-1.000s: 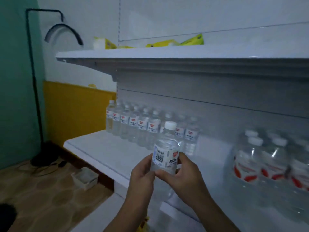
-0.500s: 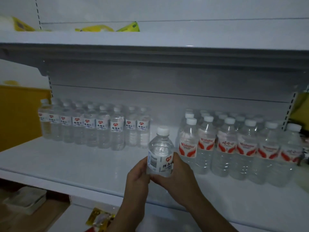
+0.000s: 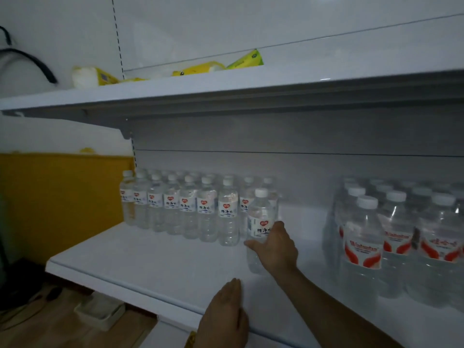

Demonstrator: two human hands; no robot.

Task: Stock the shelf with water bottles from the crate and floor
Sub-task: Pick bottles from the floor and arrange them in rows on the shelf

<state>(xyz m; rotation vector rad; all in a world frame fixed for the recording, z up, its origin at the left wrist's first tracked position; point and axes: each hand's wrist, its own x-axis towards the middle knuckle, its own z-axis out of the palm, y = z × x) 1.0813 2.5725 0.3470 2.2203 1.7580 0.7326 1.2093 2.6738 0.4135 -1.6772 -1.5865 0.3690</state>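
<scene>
Right hand: the right hand [image 3: 275,248] grips a small clear plastic water bottle with a white cap and a white label bearing a red heart [image 3: 259,223], fingers curled round its lower half from the right side
Held bottle: upright, its base on or just above the white metal shelf board [image 3: 150,262]; which of the two cannot be told, as the hand hides the base
Bottle position: at the right end of the front row of small clear bottles with the same red-heart labels [image 3: 187,209], just beside the last one
Left hand: the left hand [image 3: 226,312] holds nothing, fingers straight and together, at the front edge of the shelf board
Larger bottles: a block of bigger clear bottles with white caps and red-and-white labels [image 3: 391,237] stands well apart to the right on the same board
Upper shelf: yellow and green packets [image 3: 218,65] lie on the white board above
Floor: a small pale tray [image 3: 100,311] lies on the brown floor below left
</scene>
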